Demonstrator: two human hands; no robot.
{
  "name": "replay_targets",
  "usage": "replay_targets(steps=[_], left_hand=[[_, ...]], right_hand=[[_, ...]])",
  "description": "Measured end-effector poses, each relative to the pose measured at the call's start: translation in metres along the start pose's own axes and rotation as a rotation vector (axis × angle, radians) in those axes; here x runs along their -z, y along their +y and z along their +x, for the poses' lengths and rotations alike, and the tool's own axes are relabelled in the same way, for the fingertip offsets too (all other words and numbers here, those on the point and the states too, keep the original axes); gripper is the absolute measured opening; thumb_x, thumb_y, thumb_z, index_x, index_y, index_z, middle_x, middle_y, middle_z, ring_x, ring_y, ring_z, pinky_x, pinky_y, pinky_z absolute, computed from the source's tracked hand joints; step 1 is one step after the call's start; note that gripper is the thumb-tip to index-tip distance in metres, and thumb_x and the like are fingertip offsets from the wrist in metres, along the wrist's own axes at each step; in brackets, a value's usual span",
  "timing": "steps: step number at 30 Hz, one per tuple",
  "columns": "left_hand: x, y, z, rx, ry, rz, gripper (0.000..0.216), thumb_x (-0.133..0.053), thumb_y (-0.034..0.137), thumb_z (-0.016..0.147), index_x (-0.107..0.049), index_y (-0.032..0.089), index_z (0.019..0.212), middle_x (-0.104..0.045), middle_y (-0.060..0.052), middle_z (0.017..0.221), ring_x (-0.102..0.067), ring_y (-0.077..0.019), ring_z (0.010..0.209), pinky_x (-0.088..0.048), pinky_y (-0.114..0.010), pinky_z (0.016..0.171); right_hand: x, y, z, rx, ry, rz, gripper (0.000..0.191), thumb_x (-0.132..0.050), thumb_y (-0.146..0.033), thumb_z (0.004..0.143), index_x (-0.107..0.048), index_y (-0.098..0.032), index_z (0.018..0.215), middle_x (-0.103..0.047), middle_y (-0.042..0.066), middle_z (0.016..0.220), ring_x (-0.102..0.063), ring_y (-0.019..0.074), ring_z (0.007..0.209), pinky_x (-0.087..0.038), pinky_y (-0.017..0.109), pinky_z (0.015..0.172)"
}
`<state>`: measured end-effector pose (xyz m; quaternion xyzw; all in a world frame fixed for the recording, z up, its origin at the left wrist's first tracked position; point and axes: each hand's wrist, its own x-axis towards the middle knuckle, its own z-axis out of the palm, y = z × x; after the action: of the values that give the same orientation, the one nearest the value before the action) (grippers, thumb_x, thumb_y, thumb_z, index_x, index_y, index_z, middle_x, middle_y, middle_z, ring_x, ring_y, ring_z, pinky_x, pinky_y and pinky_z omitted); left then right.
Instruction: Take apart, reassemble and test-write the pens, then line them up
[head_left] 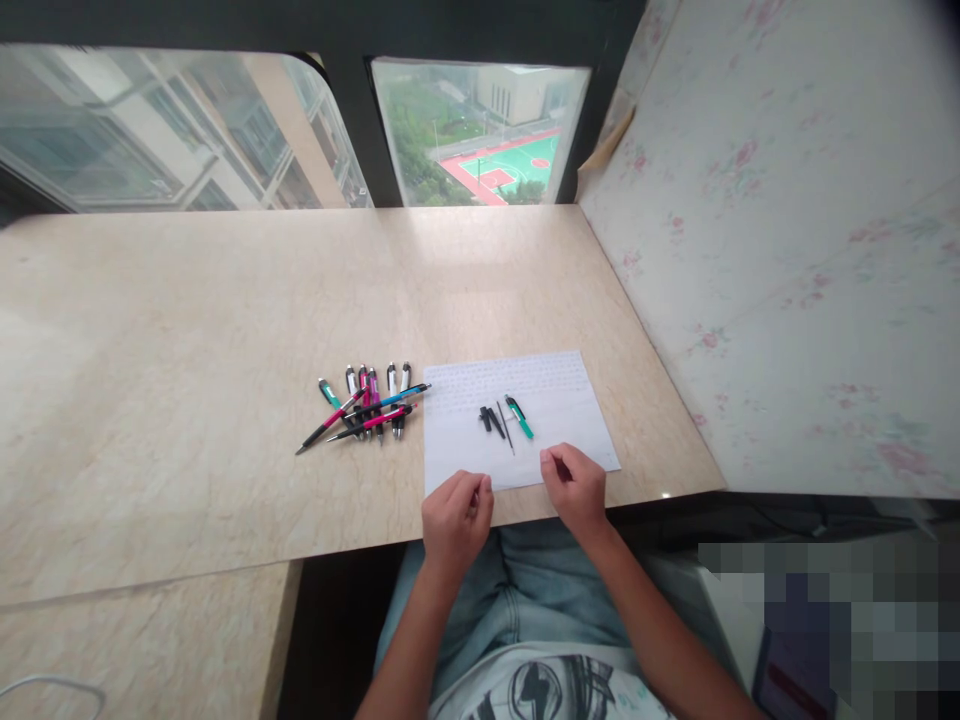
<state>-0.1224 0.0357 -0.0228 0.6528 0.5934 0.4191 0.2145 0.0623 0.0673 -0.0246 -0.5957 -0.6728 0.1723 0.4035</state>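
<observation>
A white sheet of paper (555, 400) with faint handwriting lies near the front edge of a beige marble-look table (225, 320). On it rest a teal pen barrel (519, 417), a thin refill (505, 428) and small black pen parts (487, 418). My left hand (455, 520) rests at the sheet's near edge with fingers curled. My right hand (574, 488) sits on the sheet's lower right part, fingers curled too. Whether either hand holds something small is hidden. A pile of several pink, blue and teal pens (367, 403) lies just left of the paper.
A floral-patterned wall (787, 250) borders the table on the right. Windows (480, 130) run along the back. A white cable (52, 688) shows at the lower left. My lap in jeans is under the table's front edge.
</observation>
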Motion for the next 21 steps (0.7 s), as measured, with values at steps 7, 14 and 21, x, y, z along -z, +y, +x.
replay_targets(steps=[7, 14, 21], left_hand=[[-0.0013, -0.0003, 0.0010, -0.032, 0.020, 0.068, 0.019, -0.055, 0.025, 0.091, -0.065, 0.022, 0.076, -0.061, -0.002, 0.063, -0.052, -0.0147, 0.057, -0.039, -0.027, 0.059], [-0.0007, 0.0032, 0.0044, -0.014, 0.042, 0.041, 0.019, -0.056, 0.027, 0.091, -0.066, 0.022, 0.075, -0.063, -0.001, 0.064, -0.054, -0.0144, 0.057, -0.039, -0.027, 0.058], [0.0002, 0.0052, 0.0071, 0.014, 0.093, 0.060, 0.019, -0.057, 0.024, 0.091, -0.065, 0.021, 0.074, -0.064, 0.000, 0.066, -0.056, -0.0143, 0.059, -0.040, -0.026, 0.059]], right_hand=[[0.0005, -0.0007, 0.0009, -0.012, -0.004, 0.001, 0.031, -0.048, -0.029, 0.095, -0.056, -0.021, 0.066, -0.051, -0.001, 0.059, -0.047, 0.0133, 0.055, -0.038, 0.026, 0.056], [0.0012, -0.0011, 0.0019, -0.006, 0.006, 0.017, 0.030, -0.049, -0.028, 0.093, -0.055, -0.021, 0.065, -0.049, -0.002, 0.059, -0.045, 0.0128, 0.054, -0.037, 0.026, 0.056], [0.0015, -0.0012, 0.0004, -0.020, 0.007, 0.028, 0.031, -0.048, -0.029, 0.094, -0.053, -0.022, 0.065, -0.046, -0.002, 0.058, -0.043, 0.0127, 0.054, -0.035, 0.026, 0.055]])
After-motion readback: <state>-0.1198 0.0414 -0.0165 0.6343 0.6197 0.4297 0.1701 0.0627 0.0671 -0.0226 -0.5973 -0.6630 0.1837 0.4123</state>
